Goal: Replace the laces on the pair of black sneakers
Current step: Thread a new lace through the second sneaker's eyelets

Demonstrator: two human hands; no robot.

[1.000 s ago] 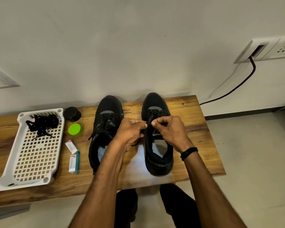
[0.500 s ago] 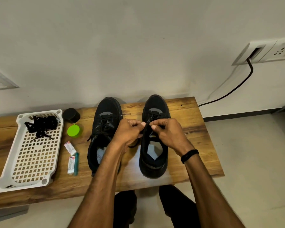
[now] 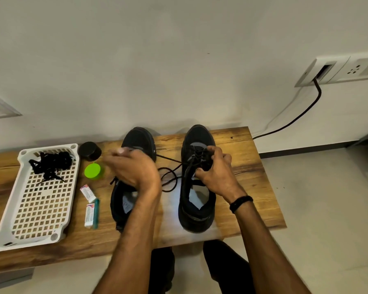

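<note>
On the wooden bench, a white tray holds spare laces, the blurred left hand hovers curled over the left sneaker, grip unclear, and a loose lace trails to the right sneaker, whose laced front the right hand grips.

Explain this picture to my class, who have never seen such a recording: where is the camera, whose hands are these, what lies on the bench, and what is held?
There is no machine here. A person wears one camera on the head, and it looks down at their own two bare hands. Two black sneakers stand on the wooden bench. The right hand grips the laced front of the right sneaker. The left hand, blurred, hangs above the left sneaker and holds a loose lace that runs to the right one. To the left lie a white basket with spare laces, a black pot, a green lid and small packets.
</note>
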